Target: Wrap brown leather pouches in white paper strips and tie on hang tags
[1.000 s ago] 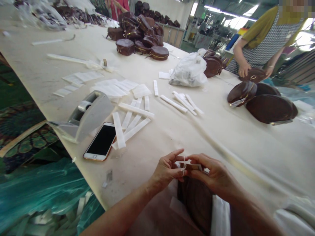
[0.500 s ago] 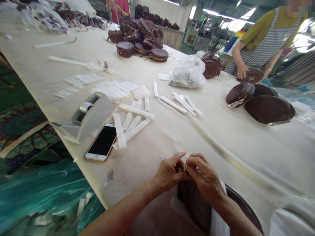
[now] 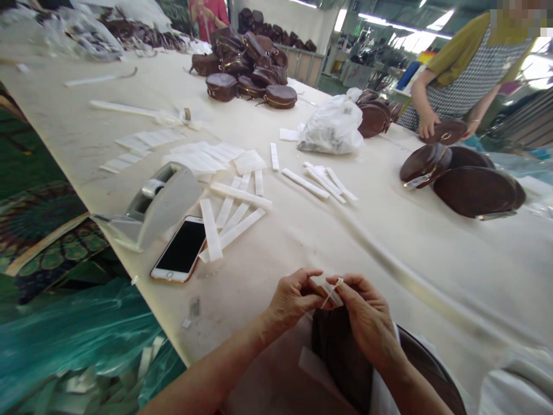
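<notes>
Both my hands meet at the table's near edge. My left hand (image 3: pixel 294 300) has its fingers curled and pinched against a small brown part of a bag. My right hand (image 3: pixel 367 320) pinches a thin pale string (image 3: pixel 332 293) that loops over that part. Below my hands a dark brown leather bag (image 3: pixel 341 351) hangs off the table edge into my lap, partly hidden by my wrists.
A phone (image 3: pixel 181 249) and a grey tape dispenser (image 3: pixel 155 202) lie left, with several white paper strips (image 3: pixel 235 216) beside them. Brown round bags (image 3: pixel 475 190) lie right; a bag pile (image 3: pixel 250 69) and a white plastic sack (image 3: pixel 332 127) lie farther back. Another person (image 3: pixel 458 75) handles a bag at the far right.
My right hand has drawn in and turned, and the string now slants between my fingertips instead of hanging upright. The bag's flat end no longer shows between my hands.
</notes>
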`<state>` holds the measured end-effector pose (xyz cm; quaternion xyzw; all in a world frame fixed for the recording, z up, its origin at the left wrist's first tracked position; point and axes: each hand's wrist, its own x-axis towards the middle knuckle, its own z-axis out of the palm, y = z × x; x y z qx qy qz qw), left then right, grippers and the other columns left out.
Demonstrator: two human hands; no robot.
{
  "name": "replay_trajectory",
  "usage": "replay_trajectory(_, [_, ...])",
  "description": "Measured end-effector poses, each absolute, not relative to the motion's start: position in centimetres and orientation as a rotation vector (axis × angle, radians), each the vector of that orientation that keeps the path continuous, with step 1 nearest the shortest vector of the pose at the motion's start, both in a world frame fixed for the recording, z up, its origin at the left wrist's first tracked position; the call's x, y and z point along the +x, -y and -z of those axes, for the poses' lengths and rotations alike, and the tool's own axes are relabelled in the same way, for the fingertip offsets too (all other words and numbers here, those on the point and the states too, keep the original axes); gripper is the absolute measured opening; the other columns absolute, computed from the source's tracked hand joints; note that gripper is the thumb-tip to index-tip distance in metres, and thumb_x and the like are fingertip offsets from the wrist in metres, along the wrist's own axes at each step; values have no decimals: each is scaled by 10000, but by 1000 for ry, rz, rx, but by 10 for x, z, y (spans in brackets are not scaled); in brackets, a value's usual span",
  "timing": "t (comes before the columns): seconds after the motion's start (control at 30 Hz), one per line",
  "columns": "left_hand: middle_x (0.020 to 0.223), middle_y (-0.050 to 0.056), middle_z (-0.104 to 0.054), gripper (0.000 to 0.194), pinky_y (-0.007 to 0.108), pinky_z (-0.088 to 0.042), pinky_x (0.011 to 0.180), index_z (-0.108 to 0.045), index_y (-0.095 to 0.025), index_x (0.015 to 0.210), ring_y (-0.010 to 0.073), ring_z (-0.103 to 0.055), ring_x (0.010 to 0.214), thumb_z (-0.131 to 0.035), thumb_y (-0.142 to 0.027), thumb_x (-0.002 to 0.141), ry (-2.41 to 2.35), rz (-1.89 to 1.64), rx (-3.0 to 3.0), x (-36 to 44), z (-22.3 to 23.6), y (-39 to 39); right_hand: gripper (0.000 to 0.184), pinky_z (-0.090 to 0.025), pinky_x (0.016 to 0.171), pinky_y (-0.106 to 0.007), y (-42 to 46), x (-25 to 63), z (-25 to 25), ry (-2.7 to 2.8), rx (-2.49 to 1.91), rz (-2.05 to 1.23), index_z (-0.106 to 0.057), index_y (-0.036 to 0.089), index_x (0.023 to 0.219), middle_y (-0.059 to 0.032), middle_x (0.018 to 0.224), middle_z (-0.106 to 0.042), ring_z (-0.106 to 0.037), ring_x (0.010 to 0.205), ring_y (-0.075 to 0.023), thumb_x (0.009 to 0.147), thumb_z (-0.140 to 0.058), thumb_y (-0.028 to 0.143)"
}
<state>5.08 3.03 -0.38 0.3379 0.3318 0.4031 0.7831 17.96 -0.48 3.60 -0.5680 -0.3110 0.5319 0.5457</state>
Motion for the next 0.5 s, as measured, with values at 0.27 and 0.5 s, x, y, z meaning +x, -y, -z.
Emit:
replay_trajectory(0.27, [563, 40, -652, 179, 161, -387, 465, -636, -106, 600, 95, -546, 490, -770, -136, 486, -841, -931, 567, 49, -4, -27, 194, -469, 656, -235, 10, 197, -35, 784, -1286, -1416, -625, 203, 778, 20, 701, -647, -592, 645, -119, 665, -744, 307])
replay_trajectory(0.5, [490, -14, -572, 337, 161, -224, 313, -485, -140, 519, 46, -371, 322, -795, -222, 414, -944, -1015, 406, 46, 3, -41, 133, -448, 647, -245, 20, 221, -49, 1537, -1424, -1335, -656, 199, 804, -8, 715, -611, -575, 692, -142, 804, -579, 308])
